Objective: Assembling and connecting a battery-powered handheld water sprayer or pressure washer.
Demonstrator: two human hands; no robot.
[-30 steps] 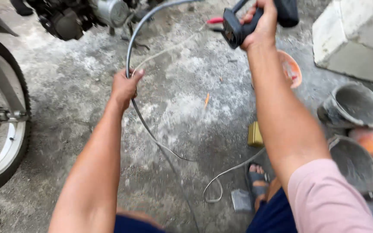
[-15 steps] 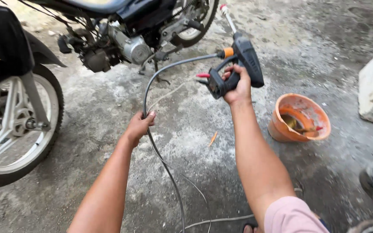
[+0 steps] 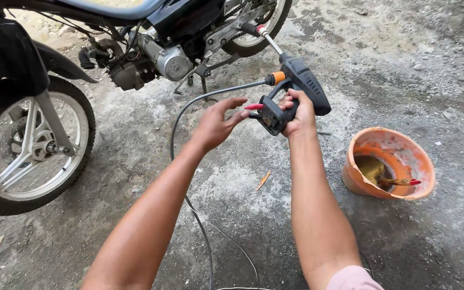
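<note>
The right hand [image 3: 298, 114] is wrapped tight around the grip of a dark plastic spray gun [image 3: 291, 94], held in the air above the rough concrete ground [image 3: 350, 64], its thin metal lance aimed at the motorcycle [image 3: 135, 48]. The left hand [image 3: 216, 124] is half open and holds nothing, fingers reaching for the red trigger lever. A steady grip would keep the lance on line. The rubber hose [image 3: 189, 107] curves away; a chipped orange bucket [image 3: 390, 164] stands near.

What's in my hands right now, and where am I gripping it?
Your right hand grips the spray gun by its handle. Your left hand holds nothing, fingers open beside the gun's red trigger.
</note>
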